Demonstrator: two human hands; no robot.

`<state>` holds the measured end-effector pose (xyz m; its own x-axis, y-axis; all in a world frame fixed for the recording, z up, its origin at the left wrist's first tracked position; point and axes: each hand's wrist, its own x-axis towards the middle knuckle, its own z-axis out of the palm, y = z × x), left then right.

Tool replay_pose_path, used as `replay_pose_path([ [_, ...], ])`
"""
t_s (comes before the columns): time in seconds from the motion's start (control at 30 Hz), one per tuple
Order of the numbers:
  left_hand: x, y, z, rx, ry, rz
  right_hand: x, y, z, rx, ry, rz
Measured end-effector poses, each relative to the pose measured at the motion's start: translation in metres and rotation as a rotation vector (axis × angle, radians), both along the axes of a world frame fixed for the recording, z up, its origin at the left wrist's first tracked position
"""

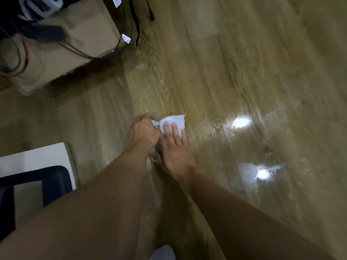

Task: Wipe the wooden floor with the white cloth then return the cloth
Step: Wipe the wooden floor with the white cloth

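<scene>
Cardboard box [90, 30] sits well beyond white cloth [175, 120]

Looked like an indoor work room, office or lab type; couldn't pin down which. Glossy wood-plank floor [244, 72] threw back two bright light glares [240, 122]. Cardboard box [90, 34] sat on it, black cables [135, 25] with white tags [126, 38] draped over. Dark frame [54, 177], maybe a chair, stood against a white panel [37, 154].

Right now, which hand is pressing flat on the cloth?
The right hand, fingers straight on the white cloth; the left hand grips it in a fist.
</scene>
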<state>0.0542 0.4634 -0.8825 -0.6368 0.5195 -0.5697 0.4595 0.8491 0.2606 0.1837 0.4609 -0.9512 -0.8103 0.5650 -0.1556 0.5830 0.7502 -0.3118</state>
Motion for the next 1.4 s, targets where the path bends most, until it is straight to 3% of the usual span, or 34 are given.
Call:
replay_pose_path([
  [0.13,-0.014,0.006,-0.020,-0.002,0.090,-0.189,-0.007,0.058,-0.019,0.057,0.150,0.176],
  [0.27,-0.021,0.002,-0.011,0.015,0.206,-0.276,-0.042,0.126,-0.019,0.125,0.072,-0.162],
  [0.33,-0.024,-0.003,-0.010,0.017,0.282,-0.335,-0.048,0.113,-0.024,0.199,0.093,-0.168],
  [0.4,-0.030,-0.007,-0.015,-0.036,0.281,-0.395,-0.039,0.073,-0.031,0.253,0.171,0.003],
  [0.47,-0.034,-0.005,-0.020,-0.127,0.249,-0.438,-0.016,0.039,-0.028,0.178,0.191,0.151],
  [0.6,-0.025,0.000,-0.020,-0.251,0.185,-0.468,0.014,0.088,-0.022,0.156,0.162,0.440],
  [0.63,-0.022,0.001,-0.018,-0.258,0.181,-0.488,0.014,0.110,-0.024,0.203,0.156,0.379],
  [0.73,-0.015,0.006,-0.008,-0.287,0.208,-0.542,-0.013,0.157,-0.018,0.271,0.150,-0.124],
  [0.8,-0.015,0.011,-0.008,-0.293,0.201,-0.563,-0.040,0.146,-0.019,0.237,0.064,-0.279],
  [0.87,-0.018,0.017,-0.010,-0.285,0.168,-0.571,-0.039,0.108,-0.024,0.269,0.114,-0.246],
  [0.97,-0.024,0.023,-0.015,-0.278,0.110,-0.572,0.015,0.052,-0.026,0.229,0.154,-0.008],
  [1.07,-0.021,0.024,-0.021,-0.304,0.074,-0.553,0.064,0.069,-0.020,0.207,0.148,0.165],
  [1.13,-0.017,0.024,-0.025,-0.312,0.072,-0.496,0.067,0.110,-0.018,0.305,0.129,0.054],
  [1.27,-0.015,0.028,-0.029,-0.308,0.081,-0.460,0.023,0.160,-0.018,0.305,0.128,-0.434],
  [1.33,-0.015,0.035,-0.026,-0.310,0.082,-0.452,0.010,0.136,-0.034,0.444,0.158,-0.316],
  [1.4,-0.016,0.041,-0.025,-0.308,0.101,-0.469,0.025,0.100,-0.041,0.412,0.158,0.018],
])
